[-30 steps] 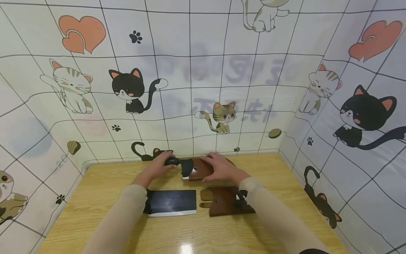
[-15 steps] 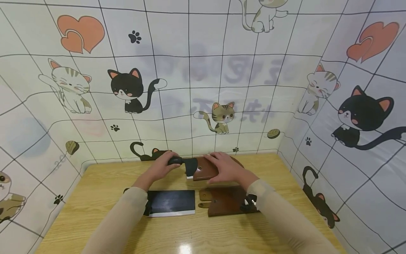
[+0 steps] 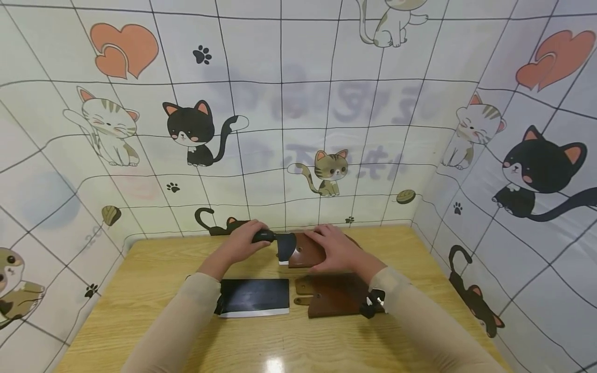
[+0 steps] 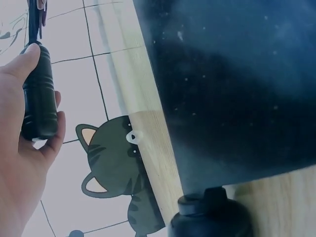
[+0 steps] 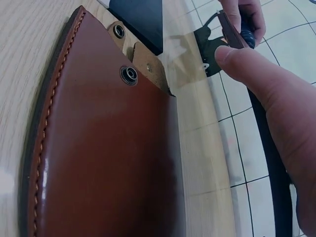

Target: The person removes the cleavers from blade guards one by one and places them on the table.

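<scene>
Gripping the black handle (image 3: 264,236) of one knife (image 3: 286,244), the left hand (image 3: 240,243) is toward the back of the tabletop (image 3: 298,339) in the head view. The right hand (image 3: 338,248) holds a glossy brown sheath (image 3: 303,254) around part of that knife's blade; a dark strip with a pale cutting edge shows at its mouth. Nearer the person lies a second knife (image 3: 257,296), broad and dark with a straight pale edge, and just right of it a second sheath (image 3: 333,296), a narrow gap between them. Wood stretches in front of that pair and out to both sides, while the back edge runs close behind the held knife, against a cat-printed wall covering (image 3: 298,114). I count two knives, two sheaths.

From the left wrist, the held handle looks ringed with ridges, and the lying blade is speckled with pale dots.

From the right wrist, the lying sheath shows a stitched edge, a round metal snap and two short tabs.
</scene>
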Available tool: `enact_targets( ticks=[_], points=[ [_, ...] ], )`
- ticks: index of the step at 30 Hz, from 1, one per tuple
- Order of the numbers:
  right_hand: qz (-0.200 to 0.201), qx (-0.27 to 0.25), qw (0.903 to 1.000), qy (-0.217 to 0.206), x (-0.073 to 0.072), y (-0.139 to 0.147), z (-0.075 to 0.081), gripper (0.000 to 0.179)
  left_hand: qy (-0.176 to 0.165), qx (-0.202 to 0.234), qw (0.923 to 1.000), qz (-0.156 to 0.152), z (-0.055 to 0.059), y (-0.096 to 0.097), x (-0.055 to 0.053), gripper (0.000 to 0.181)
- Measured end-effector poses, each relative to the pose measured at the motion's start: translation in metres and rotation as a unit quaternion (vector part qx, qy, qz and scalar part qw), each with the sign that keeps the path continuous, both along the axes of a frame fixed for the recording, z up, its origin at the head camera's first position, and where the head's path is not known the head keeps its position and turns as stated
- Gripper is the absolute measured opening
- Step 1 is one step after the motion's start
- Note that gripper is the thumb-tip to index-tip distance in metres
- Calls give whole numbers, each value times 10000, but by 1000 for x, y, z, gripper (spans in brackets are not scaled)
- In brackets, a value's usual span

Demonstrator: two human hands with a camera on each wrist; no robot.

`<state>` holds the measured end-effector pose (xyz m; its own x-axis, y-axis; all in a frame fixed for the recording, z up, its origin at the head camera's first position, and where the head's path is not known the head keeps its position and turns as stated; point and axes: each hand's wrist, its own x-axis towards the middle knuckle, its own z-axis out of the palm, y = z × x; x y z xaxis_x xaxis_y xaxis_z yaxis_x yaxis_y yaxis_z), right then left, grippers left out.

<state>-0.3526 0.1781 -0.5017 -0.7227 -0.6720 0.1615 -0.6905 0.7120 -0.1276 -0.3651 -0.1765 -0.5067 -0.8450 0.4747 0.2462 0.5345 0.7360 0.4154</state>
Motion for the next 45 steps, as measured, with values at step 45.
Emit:
enact_targets(
  ticks=[45],
  points=[
    [245, -400, 9985, 287, -4, 17, 11, 117, 461, -156, 9988, -45, 5, 20, -5, 37]
  ],
)
